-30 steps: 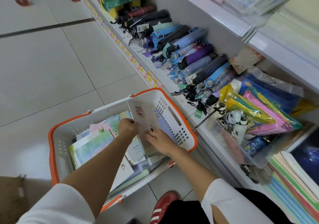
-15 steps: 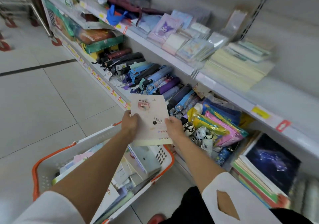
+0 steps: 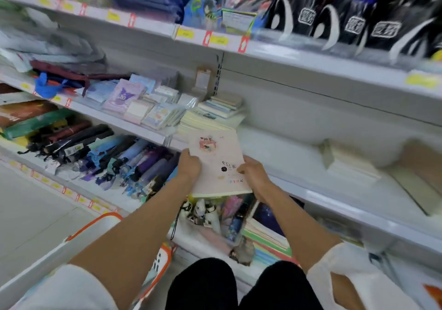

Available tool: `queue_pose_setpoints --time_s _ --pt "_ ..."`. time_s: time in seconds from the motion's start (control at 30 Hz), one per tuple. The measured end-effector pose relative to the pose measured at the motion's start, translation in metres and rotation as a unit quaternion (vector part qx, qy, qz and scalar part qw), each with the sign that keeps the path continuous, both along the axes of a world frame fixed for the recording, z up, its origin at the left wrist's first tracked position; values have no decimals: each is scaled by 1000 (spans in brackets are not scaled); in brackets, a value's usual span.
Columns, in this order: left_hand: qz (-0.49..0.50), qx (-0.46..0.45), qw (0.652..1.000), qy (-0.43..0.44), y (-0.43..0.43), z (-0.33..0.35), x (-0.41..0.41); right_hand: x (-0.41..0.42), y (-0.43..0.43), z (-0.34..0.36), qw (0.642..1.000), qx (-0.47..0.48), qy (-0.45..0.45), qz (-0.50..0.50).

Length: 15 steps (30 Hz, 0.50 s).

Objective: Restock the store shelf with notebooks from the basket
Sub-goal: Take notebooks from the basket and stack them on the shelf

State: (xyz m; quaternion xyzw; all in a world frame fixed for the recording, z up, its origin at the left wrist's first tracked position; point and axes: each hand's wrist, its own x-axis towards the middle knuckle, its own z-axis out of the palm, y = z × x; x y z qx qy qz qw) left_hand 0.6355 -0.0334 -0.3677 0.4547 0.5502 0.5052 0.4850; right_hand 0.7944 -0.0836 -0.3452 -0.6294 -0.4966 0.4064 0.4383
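A pale pink notebook [image 3: 216, 164] with a small picture and dark lettering is held up in front of the middle shelf [image 3: 334, 204]. My left hand [image 3: 189, 166] grips its left edge and my right hand [image 3: 253, 174] grips its right edge. The white basket with orange rim [image 3: 95, 226] sits low at the left, mostly hidden behind my left arm. Stacks of pale notebooks [image 3: 215, 116] lie on the shelf just beyond the held one.
Folded umbrellas [image 3: 114, 156] fill the lower shelf at left. Wrapped stationery packs [image 3: 134, 101] line the middle shelf's left part. More white notebook stacks [image 3: 351, 164] lie to the right. Black bags [image 3: 358, 23] hang on the top shelf. Tiled floor lies at left.
Both hands lifted the pink notebook out of the basket and carried it up and right toward the middle shelf. The view has swung upward from the basket to the shelves.
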Motion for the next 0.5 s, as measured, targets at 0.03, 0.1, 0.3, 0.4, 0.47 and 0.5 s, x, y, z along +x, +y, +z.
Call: queue_pose_setpoints --time_s 0.03,0.1,0.3,0.4,0.47,0.5 --pt "-19 15 1000 0 0 9 19 17 -4 9 999 15 14 -28" --pt "-65 38 997 -8 1 25 59 53 -12 26 994 51 41 -86" --pt "-186 53 978 80 10 50 183 173 -23 58 971 81 48 -220" --pt "-223 53 966 119 19 56 240 227 -27 67 952 77 20 -295" --pt "-248 55 957 140 24 61 276 259 -25 67 931 65 -10 -358" --pt "-257 57 954 147 28 63 295 275 -23 65 919 63 -18 -388"
